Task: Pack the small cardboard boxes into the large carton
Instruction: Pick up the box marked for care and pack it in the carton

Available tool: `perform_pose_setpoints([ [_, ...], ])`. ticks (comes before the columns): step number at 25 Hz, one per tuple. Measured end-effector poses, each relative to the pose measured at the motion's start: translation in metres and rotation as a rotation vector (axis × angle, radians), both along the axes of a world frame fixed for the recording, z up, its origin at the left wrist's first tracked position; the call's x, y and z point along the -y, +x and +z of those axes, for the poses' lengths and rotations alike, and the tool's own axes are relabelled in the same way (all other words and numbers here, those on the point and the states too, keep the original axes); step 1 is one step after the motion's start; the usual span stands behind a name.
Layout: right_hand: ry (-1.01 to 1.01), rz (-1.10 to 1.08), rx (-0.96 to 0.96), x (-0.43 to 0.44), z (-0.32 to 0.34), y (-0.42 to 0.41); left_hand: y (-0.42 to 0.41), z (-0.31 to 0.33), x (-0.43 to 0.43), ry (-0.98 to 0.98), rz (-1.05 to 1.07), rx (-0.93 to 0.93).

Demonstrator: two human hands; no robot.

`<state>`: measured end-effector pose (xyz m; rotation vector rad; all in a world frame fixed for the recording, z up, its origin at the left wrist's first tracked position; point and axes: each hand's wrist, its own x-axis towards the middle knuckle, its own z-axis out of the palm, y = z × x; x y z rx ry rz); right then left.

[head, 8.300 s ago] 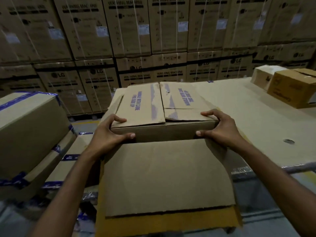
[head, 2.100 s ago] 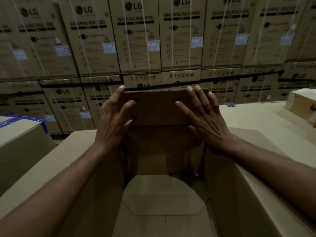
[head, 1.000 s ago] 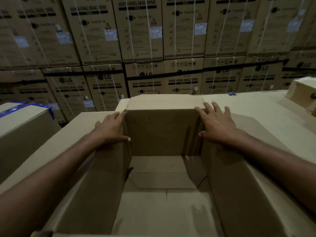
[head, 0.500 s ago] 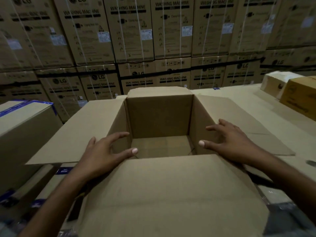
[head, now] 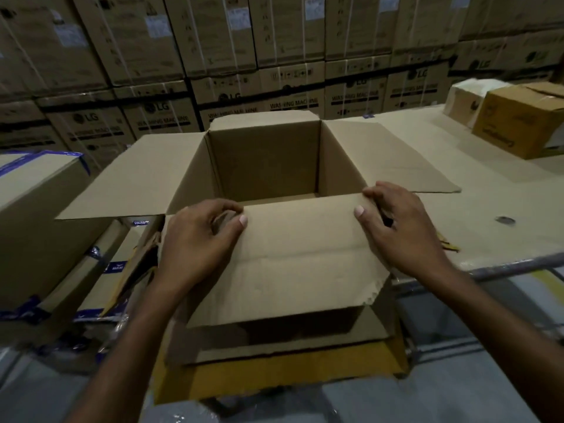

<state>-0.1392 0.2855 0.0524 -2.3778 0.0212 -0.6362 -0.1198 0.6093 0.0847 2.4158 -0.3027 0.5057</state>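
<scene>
Cardboard large carton (head: pixel 265 166) is stood open at the near edge of the table (head: pixel 457 215), all four flaps splayed and no small box visible in the part of its interior shown. Its near flap (head: pixel 299 257) is gripped at both upper corners, left hand (head: pixel 198 242) and right hand (head: pixel 399 230) each curled round an edge with the thumb on top, presumably to press it down clear of the mouth for loading. A wall of strapped washing-machine cartons (head: pixel 274 56) is stacked behind the cardboard-sheeted table, at whose far right a yellow-brown box (head: pixel 518 120) and a paler box (head: pixel 467 99) are left, well apart from the carton.
</scene>
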Motion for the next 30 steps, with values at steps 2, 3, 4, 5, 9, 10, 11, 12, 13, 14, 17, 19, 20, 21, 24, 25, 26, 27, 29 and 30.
perform_pose_setpoints([
  [2, 0.04, 0.057, -0.008, 0.007, -0.012, -0.019, -0.019, -0.01, 0.017, 0.04, 0.003, 0.043],
  [3, 0.055, 0.085, -0.021, 0.011, -0.016, -0.027, -0.026, -0.014, 0.025, 0.043, 0.002, 0.043],
  [4, 0.064, 0.104, -0.038, 0.015, -0.02, -0.034, -0.034, -0.019, 0.034, 0.05, 0.001, 0.038],
  [5, 0.066, 0.115, -0.057, 0.019, -0.023, -0.04, -0.04, -0.025, 0.042, 0.062, 0.007, 0.035],
  [9, 0.128, 0.151, -0.117, 0.044, -0.028, -0.075, -0.08, -0.045, 0.089, -0.014, 0.096, 0.085],
  [10, 0.15, 0.162, -0.127, 0.052, -0.031, -0.083, -0.091, -0.049, 0.1, -0.062, 0.12, 0.111],
  [11, 0.164, 0.177, -0.137, 0.064, -0.033, -0.093, -0.106, -0.054, 0.116, -0.108, 0.144, 0.142],
  [12, 0.175, 0.196, -0.147, 0.075, -0.036, -0.103, -0.121, -0.058, 0.132, -0.153, 0.163, 0.17],
  [13, 0.191, 0.218, -0.156, 0.089, -0.039, -0.114, -0.137, -0.061, 0.151, -0.199, 0.171, 0.189],
  [14, 0.21, 0.235, -0.161, 0.101, -0.042, -0.124, -0.152, -0.063, 0.171, -0.245, 0.165, 0.195],
  [17, 0.3, 0.24, -0.197, 0.135, -0.052, -0.151, -0.183, -0.073, 0.222, -0.316, 0.092, 0.141],
  [19, 0.391, 0.218, -0.229, 0.157, -0.058, -0.167, -0.194, -0.08, 0.254, -0.337, 0.027, 0.095],
  [20, 0.432, 0.2, -0.236, 0.166, -0.061, -0.173, -0.195, -0.084, 0.267, -0.381, -0.002, 0.061],
  [21, 0.461, 0.18, -0.235, 0.175, -0.064, -0.178, -0.193, -0.087, 0.28, -0.431, -0.026, 0.023],
  [24, 0.52, 0.093, -0.23, 0.204, -0.073, -0.19, -0.18, -0.1, 0.321, -0.497, -0.115, -0.074],
  [25, 0.539, 0.06, -0.223, 0.212, -0.076, -0.193, -0.175, -0.105, 0.335, -0.501, -0.155, -0.1],
  [26, 0.555, 0.021, -0.216, 0.222, -0.082, -0.196, -0.169, -0.112, 0.35, -0.502, -0.195, -0.132],
  [27, 0.567, -0.021, -0.208, 0.232, -0.087, -0.198, -0.163, -0.117, 0.365, -0.498, -0.233, -0.16],
  [29, 0.576, -0.115, -0.202, 0.252, -0.097, -0.204, -0.153, -0.131, 0.399, -0.492, -0.31, -0.218],
  [30, 0.576, -0.156, -0.198, 0.261, -0.102, -0.207, -0.149, -0.137, 0.415, -0.495, -0.351, -0.25],
])
